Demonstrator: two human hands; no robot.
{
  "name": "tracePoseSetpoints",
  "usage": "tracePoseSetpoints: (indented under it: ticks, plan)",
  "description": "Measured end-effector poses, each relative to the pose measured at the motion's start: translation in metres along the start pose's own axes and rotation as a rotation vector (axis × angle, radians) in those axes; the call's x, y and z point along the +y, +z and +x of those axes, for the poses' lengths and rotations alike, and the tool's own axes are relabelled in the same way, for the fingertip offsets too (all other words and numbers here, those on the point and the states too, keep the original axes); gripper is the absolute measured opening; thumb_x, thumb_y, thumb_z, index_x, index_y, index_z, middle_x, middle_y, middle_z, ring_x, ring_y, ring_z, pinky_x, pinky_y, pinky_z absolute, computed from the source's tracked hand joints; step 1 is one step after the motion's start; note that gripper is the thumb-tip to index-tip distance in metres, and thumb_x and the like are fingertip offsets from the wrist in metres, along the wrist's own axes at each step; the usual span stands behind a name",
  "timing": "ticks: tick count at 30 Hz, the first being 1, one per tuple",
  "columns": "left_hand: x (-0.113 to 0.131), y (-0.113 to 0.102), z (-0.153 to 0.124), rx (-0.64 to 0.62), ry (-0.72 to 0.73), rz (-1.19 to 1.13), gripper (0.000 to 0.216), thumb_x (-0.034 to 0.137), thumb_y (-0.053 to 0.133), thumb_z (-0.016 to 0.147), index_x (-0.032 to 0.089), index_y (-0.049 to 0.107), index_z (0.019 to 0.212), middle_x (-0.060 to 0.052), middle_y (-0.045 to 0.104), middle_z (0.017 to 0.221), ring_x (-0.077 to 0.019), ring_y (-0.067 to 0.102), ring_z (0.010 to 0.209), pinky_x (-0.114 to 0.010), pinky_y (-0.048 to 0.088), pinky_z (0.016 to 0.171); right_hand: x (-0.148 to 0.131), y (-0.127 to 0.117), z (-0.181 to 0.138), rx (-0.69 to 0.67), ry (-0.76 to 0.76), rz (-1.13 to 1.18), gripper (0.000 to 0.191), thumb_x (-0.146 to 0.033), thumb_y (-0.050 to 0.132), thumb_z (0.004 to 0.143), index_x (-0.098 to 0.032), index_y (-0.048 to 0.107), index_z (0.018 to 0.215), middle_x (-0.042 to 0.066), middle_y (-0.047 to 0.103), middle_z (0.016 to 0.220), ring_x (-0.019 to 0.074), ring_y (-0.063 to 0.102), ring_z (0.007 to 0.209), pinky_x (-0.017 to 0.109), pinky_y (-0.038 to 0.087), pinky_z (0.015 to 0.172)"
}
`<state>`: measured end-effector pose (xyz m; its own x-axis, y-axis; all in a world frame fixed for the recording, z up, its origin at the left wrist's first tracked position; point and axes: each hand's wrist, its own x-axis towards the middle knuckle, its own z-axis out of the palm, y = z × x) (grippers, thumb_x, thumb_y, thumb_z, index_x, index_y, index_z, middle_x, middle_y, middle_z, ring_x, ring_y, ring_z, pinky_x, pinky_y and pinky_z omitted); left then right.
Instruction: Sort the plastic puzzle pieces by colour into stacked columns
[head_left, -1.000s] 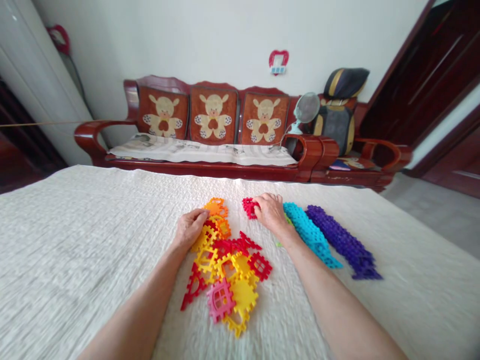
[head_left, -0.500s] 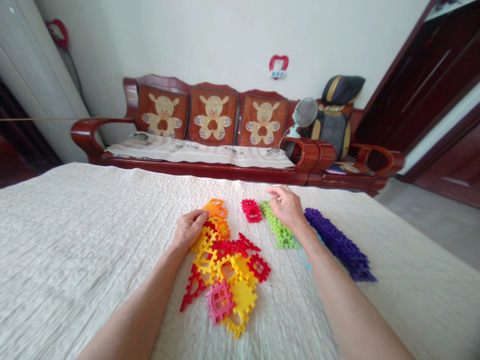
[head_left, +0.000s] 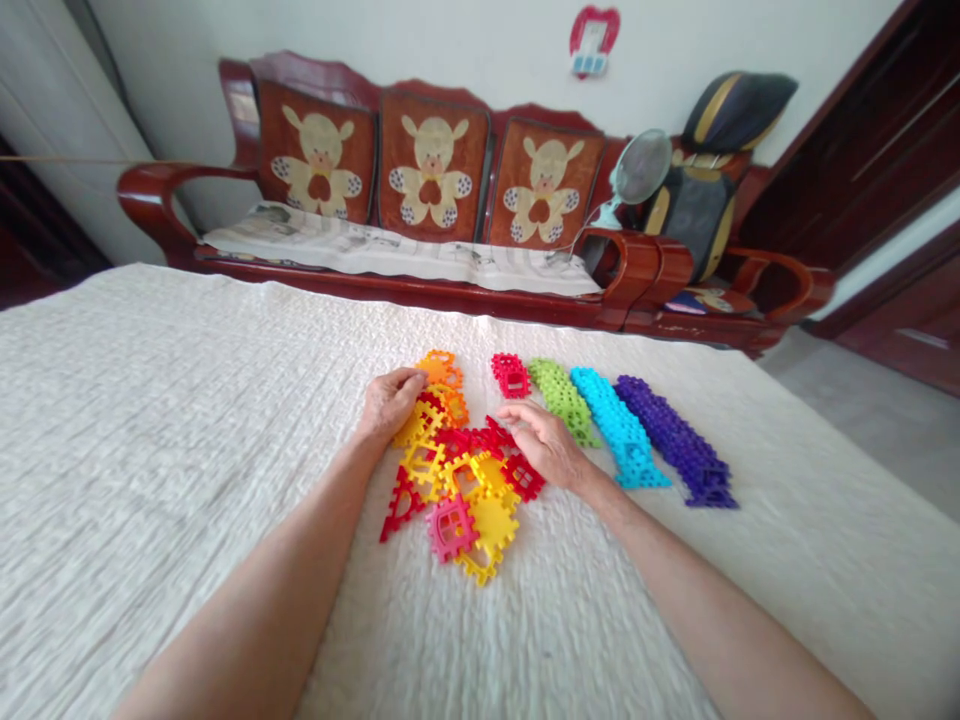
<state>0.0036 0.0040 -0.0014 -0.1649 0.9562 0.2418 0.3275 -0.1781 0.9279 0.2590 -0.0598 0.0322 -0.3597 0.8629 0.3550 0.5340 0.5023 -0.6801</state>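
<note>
In the head view, my left hand [head_left: 394,402] is at the upper left of a loose pile of notched plastic building pieces. Its fingers are closed at the edge of an orange piece [head_left: 442,370]. My right hand [head_left: 551,447] reaches over the pile's right side, fingers stretched and somewhat apart, beside a red triangular piece [head_left: 498,434]. Part of a red window piece [head_left: 524,478] shows under its wrist side. Yellow pieces [head_left: 495,522], a pink window piece [head_left: 453,528] and another red triangle [head_left: 403,503] lie nearer me.
Beyond my right hand, a short red stack [head_left: 511,375] and rows of green [head_left: 561,398], light blue [head_left: 619,425] and purple pieces [head_left: 675,435] lie side by side on the white textured cover [head_left: 225,400]. A wooden sofa [head_left: 420,285] stands behind, with a fan [head_left: 641,165].
My right hand has moved from above the green row, left and towards me, to the pile. My left hand stays at the orange piece. The view has tilted downward.
</note>
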Motion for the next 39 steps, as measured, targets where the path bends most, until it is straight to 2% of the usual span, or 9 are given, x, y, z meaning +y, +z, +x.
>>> tracePoseSetpoints:
  ticks: [2,4,7,11,16,19,26,31,39]
  plan:
    - [0.0,0.0,0.0,0.001,-0.006,0.009,0.037,0.045,0.054,0.075,0.016,0.074,0.087,-0.003,0.073,0.078,-0.0178,0.064,0.074,-0.025,0.048,0.067,-0.002,-0.01,0.0,-0.099,0.015,0.052,0.032,-0.009,0.048,0.071,-0.02,0.063,0.098,0.006,0.063,0.109,0.0195,0.058,0.105,0.036,0.047,0.091]
    - [0.0,0.0,0.0,0.001,-0.005,0.012,0.037,0.045,0.054,0.075,0.016,0.074,0.087,-0.003,0.074,0.079,-0.0177,0.064,0.075,-0.025,0.048,0.068,-0.007,-0.023,0.001,-0.275,0.043,0.085,0.039,-0.008,0.05,0.066,-0.022,0.062,0.101,0.006,0.058,0.119,0.0201,0.054,0.113,0.035,0.047,0.09]
    - [0.002,0.0,-0.001,0.0,-0.005,0.016,0.037,0.044,0.055,0.074,0.015,0.074,0.087,-0.003,0.074,0.08,-0.0179,0.064,0.076,-0.025,0.048,0.071,-0.018,-0.045,0.001,-0.493,0.074,0.067,0.045,-0.009,0.052,0.067,-0.024,0.059,0.109,0.005,0.051,0.128,0.0193,0.049,0.121,0.035,0.046,0.093]
    - [0.002,0.0,-0.001,-0.003,-0.021,0.03,0.039,0.045,0.054,0.074,0.015,0.074,0.088,-0.003,0.074,0.082,-0.0183,0.064,0.078,-0.025,0.049,0.072,-0.034,-0.064,-0.003,-0.608,0.063,-0.144,0.045,-0.019,0.066,0.068,-0.026,0.057,0.112,0.004,0.049,0.128,0.0216,0.049,0.118,0.035,0.045,0.094]
    - [0.0,0.001,0.0,0.005,-0.007,0.026,0.04,0.046,0.053,0.074,0.015,0.074,0.087,-0.004,0.073,0.08,-0.0179,0.063,0.076,-0.025,0.048,0.07,-0.051,-0.05,-0.016,-0.587,0.045,-0.389,0.037,-0.017,0.07,0.065,-0.024,0.059,0.1,0.003,0.055,0.103,0.0192,0.057,0.094,0.031,0.046,0.086]
    - [0.001,0.0,0.0,-0.002,-0.013,0.036,0.04,0.046,0.054,0.074,0.015,0.074,0.088,-0.004,0.073,0.08,-0.0184,0.064,0.076,-0.025,0.048,0.069,-0.059,-0.038,-0.019,-0.592,0.066,-0.452,0.031,-0.015,0.067,0.067,-0.021,0.057,0.096,0.004,0.055,0.099,0.0188,0.056,0.089,0.029,0.046,0.079]
    - [0.004,-0.001,-0.002,-0.016,-0.009,0.039,0.04,0.048,0.055,0.074,0.016,0.074,0.085,-0.003,0.073,0.078,-0.0189,0.064,0.076,-0.026,0.049,0.071,-0.063,-0.044,-0.015,-0.546,0.017,-0.413,0.014,-0.015,0.055,0.081,-0.02,0.059,0.093,0.004,0.061,0.094,0.0166,0.058,0.085,0.027,0.042,0.076]
    - [0.004,-0.001,-0.002,-0.016,-0.002,0.027,0.039,0.049,0.055,0.074,0.017,0.074,0.084,-0.003,0.074,0.081,-0.0197,0.065,0.078,-0.027,0.049,0.075,-0.06,-0.049,-0.007,-0.428,-0.012,-0.415,0.019,-0.008,0.045,0.083,-0.018,0.061,0.086,0.003,0.063,0.08,0.0156,0.058,0.078,0.027,0.04,0.071]
    - [-0.001,0.001,0.0,-0.009,-0.012,0.017,0.04,0.051,0.055,0.073,0.018,0.074,0.084,-0.003,0.074,0.08,-0.0198,0.065,0.078,-0.026,0.049,0.072,-0.028,-0.031,0.0,-0.269,0.124,-0.175,0.036,-0.012,0.045,0.083,-0.021,0.058,0.115,0.002,0.069,0.101,0.016,0.063,0.091,0.028,0.046,0.082]
